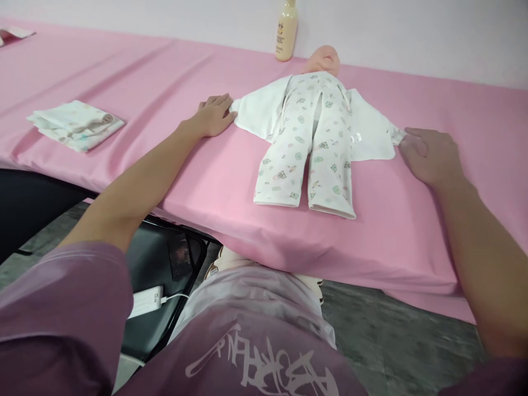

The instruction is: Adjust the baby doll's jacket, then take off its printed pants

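Pink cloth [165, 82] covers a long table against a pale wall [173, 16], its near edge hanging down in front of the person. In the head view, a doll [324, 59] lies with its head toward the wall-side edge, just beside a cream bottle [286, 36]. A printed piece [284, 157] with two legs covers its front, the hems pointing toward the near edge. From under it, a plain white left sleeve [264, 110] and right sleeve [371, 126] spread outward, left and right as the person sees them.

The left hand [214, 114] rests on the cloth, thumb and fingers around the end of one sleeve; the right hand [433, 155] touches the end of the other. Whether either really pinches the fabric, I cannot tell, since the undersides of the fingers are hidden. Both sleeves look drawn out fairly straight. Doing this well probably calls for light, even tension on the two sides, so that the doll stays centred and the printed legs do not skew. Keeping the forearms low and clear of the hems should help. A folded cloth [76, 125] lies toward the table's left end, well apart from the sleeves.
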Demonstrator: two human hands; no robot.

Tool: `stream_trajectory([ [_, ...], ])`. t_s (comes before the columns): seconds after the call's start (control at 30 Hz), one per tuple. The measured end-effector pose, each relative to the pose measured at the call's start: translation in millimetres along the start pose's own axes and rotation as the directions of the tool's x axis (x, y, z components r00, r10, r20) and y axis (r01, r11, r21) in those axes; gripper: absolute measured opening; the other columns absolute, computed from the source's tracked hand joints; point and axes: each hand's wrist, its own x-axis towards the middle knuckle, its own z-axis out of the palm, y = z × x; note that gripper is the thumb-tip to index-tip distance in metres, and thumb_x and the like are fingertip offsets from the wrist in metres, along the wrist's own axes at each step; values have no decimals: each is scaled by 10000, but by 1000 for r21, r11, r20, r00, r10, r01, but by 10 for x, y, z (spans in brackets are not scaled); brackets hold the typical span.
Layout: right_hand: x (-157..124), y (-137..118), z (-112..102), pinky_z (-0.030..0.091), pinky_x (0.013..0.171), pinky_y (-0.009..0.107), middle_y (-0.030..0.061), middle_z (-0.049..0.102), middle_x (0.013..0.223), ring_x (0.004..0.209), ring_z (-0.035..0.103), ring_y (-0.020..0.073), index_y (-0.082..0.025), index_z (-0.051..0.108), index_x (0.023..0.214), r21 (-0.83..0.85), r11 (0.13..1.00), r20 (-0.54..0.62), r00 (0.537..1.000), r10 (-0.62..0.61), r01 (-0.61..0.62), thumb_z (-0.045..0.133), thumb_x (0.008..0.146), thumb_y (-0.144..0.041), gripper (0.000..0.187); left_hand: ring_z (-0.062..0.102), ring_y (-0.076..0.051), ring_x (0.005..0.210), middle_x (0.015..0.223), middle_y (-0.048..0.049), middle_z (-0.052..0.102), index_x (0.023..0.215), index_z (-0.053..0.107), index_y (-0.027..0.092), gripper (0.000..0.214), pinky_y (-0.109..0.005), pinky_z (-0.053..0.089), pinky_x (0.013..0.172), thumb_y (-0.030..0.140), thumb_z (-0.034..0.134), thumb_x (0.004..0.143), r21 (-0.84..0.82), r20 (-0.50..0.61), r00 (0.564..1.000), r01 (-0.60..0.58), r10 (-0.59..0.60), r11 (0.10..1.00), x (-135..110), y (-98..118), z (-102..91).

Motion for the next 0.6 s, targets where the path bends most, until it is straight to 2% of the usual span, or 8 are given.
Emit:
stream_trajectory([
  [0.13,-20,-37,-8,498,1290,504,43,750,1455,1413,672,315,-275,807,1333,41,999,-42,999,3,-1,548,1049,-441,419,330,-343,1583,1765,-52,470,1696,513,243,986,-573,214,1338,905,290,1001,60,-128,992,2,6,998,-21,48,-24],
  [0.23,-26,-45,-11,515,1276,489,25,761,1436,1383,691,301,-289,821,1306,46,999,-52,999,4,-1,565,1045,-442,396,430,-332,1479,1619,-43,629,1540,680,256,887,-542,255,1314,862,289,1023,129,-156,988,42,-22,991,-32,104,-43],
  [0.37,-19,-24,-10,528,1264,480,27,771,1415,1387,694,301,-280,833,1281,38,999,-52,999,0,2,572,1031,-413,385,424,-340,1473,1600,-37,650,1475,724,269,833,-512,225,1337,860,350,1021,104,-177,984,42,-23,994,-42,134,-54],
  [0.47,-11,17,10,537,1256,460,32,770,1416,1398,693,290,-271,836,1302,39,997,-62,996,-69,71,545,1042,-424,418,451,-337,1443,1538,-59,687,1474,715,274,783,-509,250,1328,829,400,1020,95,-200,980,14,5,995,-48,131,-59],
  [0.6,-12,57,38,518,1278,435,29,770,1416,1389,706,271,-263,841,1308,45,991,-101,988,-118,123,535,1062,-431,427,470,-348,1433,1524,-94,689,1428,730,253,802,-518,241,1323,831,355,1018,117,-186,982,-8,30,993,-52,129,-74],
])
